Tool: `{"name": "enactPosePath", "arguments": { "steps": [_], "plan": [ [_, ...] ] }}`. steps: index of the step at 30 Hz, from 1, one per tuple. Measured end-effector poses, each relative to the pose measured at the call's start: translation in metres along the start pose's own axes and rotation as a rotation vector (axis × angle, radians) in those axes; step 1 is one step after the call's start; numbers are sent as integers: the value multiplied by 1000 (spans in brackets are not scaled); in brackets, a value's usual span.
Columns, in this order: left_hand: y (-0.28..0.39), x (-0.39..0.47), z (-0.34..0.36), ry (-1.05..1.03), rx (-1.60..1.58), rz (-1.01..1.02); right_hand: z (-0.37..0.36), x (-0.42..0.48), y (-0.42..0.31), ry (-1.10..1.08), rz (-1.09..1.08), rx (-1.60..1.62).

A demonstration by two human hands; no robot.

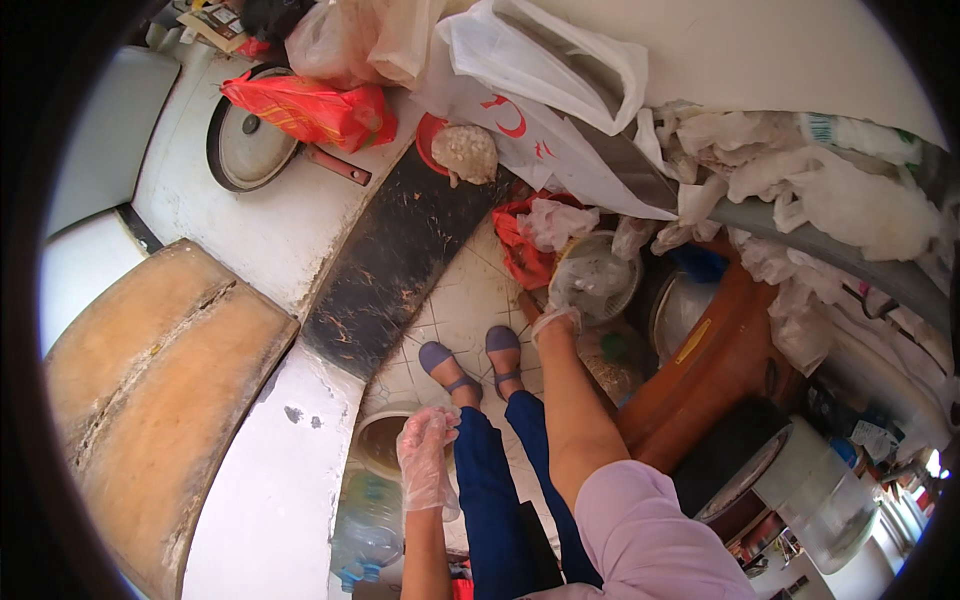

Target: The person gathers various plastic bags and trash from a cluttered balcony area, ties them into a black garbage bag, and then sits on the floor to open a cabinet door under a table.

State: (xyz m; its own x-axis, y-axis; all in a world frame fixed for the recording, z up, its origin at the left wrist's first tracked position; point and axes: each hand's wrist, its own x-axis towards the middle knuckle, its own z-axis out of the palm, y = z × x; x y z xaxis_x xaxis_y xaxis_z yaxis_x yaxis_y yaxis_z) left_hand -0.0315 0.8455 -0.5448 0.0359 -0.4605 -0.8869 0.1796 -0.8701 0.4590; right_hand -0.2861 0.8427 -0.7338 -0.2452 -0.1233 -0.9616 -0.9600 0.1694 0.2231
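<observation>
My left hand [427, 457] wears a clear plastic glove and hangs with its fingers curled above a pale bucket [373, 442]; nothing shows in it. My right arm reaches forward and down. My right hand [556, 321], also in a clear glove, is at the near side of a round plastic basket [630, 292]. Clear crumpled plastic [592, 276] lies in the basket's mouth, and I cannot tell it from the glove's fingers. Beside the basket is a red plastic bag [525, 255] with a crumpled whitish bag [559, 223] on it.
At left are a wooden board [187, 360], a lidded pan [255, 146] and a red bag [322, 112] on a white counter. A lumpy pale item [465, 154] sits at the dark counter edge [397, 247]. Plastic bottles [367, 525] stand low left; an orange-brown cabinet [690, 367] stands right.
</observation>
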Motion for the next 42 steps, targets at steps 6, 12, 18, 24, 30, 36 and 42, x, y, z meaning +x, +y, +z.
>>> {"name": "enactPosePath", "arguments": {
  "steps": [6, 12, 18, 24, 30, 36, 42],
  "plan": [
    [29, -32, 1, -33, 55, 13, 2, -84, -63, 325, 514, 2031],
    [95, -76, -4, -48, 136, 269, -13, -247, -67, 312, 189, 2406],
    [153, -140, -7, -175, 206, 265, -21, -366, -13, 492, -325, 1865],
    [143, -198, -32, -146, 850, 615, -52, -480, 46, 1091, -526, 1454],
    [164, -265, 9, -202, 124, 282, -82, -575, 51, 1230, -684, 801],
    [168, -295, 5, -94, 598, 650, -84, -555, 45, 1291, -649, 918],
    [198, -313, -10, 85, 49, 222, -87, -597, 109, 837, -784, 1974]
  ]
}}
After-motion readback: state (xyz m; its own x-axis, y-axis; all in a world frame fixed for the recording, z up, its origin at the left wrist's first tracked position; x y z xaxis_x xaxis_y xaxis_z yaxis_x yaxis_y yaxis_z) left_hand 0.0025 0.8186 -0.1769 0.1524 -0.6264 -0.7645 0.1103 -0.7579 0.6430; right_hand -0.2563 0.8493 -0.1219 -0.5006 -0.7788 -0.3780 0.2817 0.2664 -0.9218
